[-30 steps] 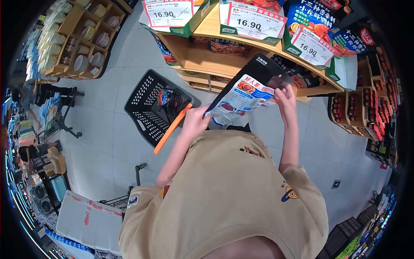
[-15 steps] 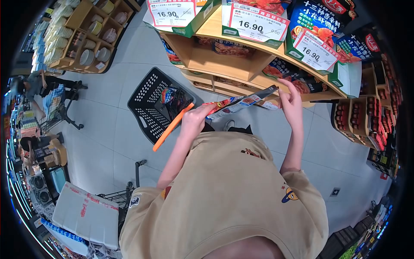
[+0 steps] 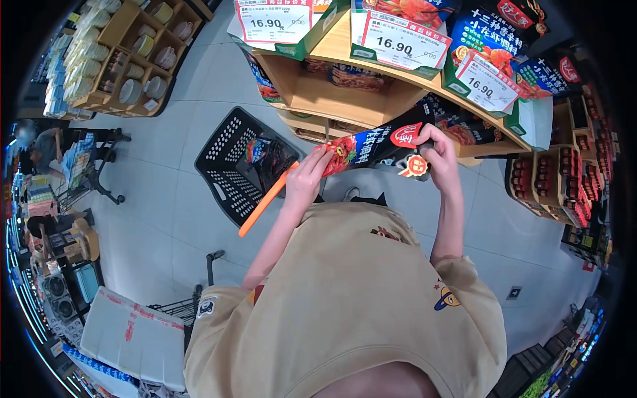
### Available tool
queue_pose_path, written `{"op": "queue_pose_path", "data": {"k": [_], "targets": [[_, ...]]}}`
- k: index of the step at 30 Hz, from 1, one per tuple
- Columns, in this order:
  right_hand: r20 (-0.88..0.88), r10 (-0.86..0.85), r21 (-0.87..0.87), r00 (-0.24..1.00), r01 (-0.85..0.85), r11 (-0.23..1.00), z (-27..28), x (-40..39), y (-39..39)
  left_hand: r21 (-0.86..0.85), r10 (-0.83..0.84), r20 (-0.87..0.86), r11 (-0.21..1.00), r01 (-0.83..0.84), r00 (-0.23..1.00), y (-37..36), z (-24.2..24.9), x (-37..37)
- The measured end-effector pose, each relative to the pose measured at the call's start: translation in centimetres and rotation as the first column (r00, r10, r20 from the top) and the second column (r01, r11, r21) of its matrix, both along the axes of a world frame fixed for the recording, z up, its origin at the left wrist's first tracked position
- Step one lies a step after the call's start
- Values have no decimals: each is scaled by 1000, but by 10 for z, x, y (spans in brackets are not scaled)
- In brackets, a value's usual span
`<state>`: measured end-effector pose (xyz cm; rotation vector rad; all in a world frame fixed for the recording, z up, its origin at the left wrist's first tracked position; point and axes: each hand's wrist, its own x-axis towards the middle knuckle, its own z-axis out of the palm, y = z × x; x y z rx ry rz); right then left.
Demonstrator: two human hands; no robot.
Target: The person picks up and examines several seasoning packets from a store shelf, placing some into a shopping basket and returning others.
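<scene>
A dark seasoning packet with a red and blue printed front is stretched between my two hands, in front of the shelf. My left hand grips its left end, fingers over the red food picture. At the other end, my right hand pinches the dark top near a red logo and a gold badge. The orange handle of a black basket runs beside my left wrist, perhaps hung on that arm; the contact is hidden. Inside the black basket lie dark packets.
A wooden shelf with price cards and packets stands just ahead. Red jars fill a rack at right. A bowl shelf is at upper left. Another person bends by a cart at left. A white box sits lower left.
The packet has turned so its printed front now faces up, where before it was seen nearly edge-on. My right hand has moved slightly down and its fingers have closed more on the packet.
</scene>
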<state>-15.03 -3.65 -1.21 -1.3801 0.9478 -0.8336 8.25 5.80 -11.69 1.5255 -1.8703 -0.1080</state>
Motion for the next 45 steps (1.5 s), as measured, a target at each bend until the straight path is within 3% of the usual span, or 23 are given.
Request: {"op": "queue_pose_path", "data": {"k": [1,5,7,8,10,13,14,16,18,19,20,22,25,26,29,30,32,34,36,38,41,43,45], "targets": [[-35,-19,-85,999,16,996,1,4,2,-1,2,-4,1000,-2,1000,0,-1,1],[-80,7,-112,997,-16,994,-5,7,-1,119,-74,-72,989,82,995,0,1,4],[178,16,-160,984,13,987,-11,13,-5,191,-115,-72,973,126,991,2,1,6],[274,-18,-102,962,47,994,-19,11,-9,285,-168,-116,939,194,979,5,0,7],[569,-66,117,820,-1,993,-27,8,-14,371,-218,-171,889,268,961,7,-4,9],[838,-71,189,541,-165,968,-40,-4,-24,427,-274,-207,838,339,939,10,-10,15],[888,-74,185,453,-206,961,-42,-6,-24,453,-220,-268,830,324,938,8,-11,17],[895,-70,178,441,-209,962,-40,-9,-22,479,-167,-330,819,317,929,3,-12,18],[878,-206,287,432,-131,949,-42,-16,-18,470,-91,-425,828,306,901,-4,-8,20],[872,-162,242,462,-119,963,-41,-16,-16,467,-97,-428,827,312,898,-10,-5,19],[871,-163,241,464,-113,964,-41,-14,-17,379,-130,-447,869,319,885,-17,-1,18],[957,48,77,286,-410,909,-41,-4,-22,288,-163,-463,902,322,871,-30,14,18],[899,-68,271,434,-426,863,-39,12,-16,42,-278,-730,894,446,625,-42,46,20],[858,-77,325,508,-419,848,-36,20,-11,40,-280,-729,893,448,625,-42,62,24],[816,196,245,544,-633,734,-38,37,-10,-171,-346,-394,938,302,851,-34,115,37],[790,243,248,563,-656,713,-36,45,-8,-168,-347,-393,937,305,851,-29,129,42],[735,365,272,571,-742,613,-35,54,-11,99,-393,98,918,384,914,-19,149,50],[677,527,248,513,-834,492,-30,66,-17,54,-326,75,945,322,942,-11,148,45],[627,603,224,494,-855,467,-24,76,-18,503,-357,99,823,263,929,-8,146,44],[605,614,218,506,-848,484,-27,79,-21,479,-341,93,839,258,935,-8,135,45],[574,588,250,570,-806,537,-23,86,-24,586,-319,3,768,257,948,-10,130,51],[588,506,277,631,-745,606,-23,90,-26,473,-226,-186,833,288,956,-7,119,52],[581,407,320,705,-657,682,-25,90,-30,425,-199,-266,854,300,943,-8,116,58]]}}
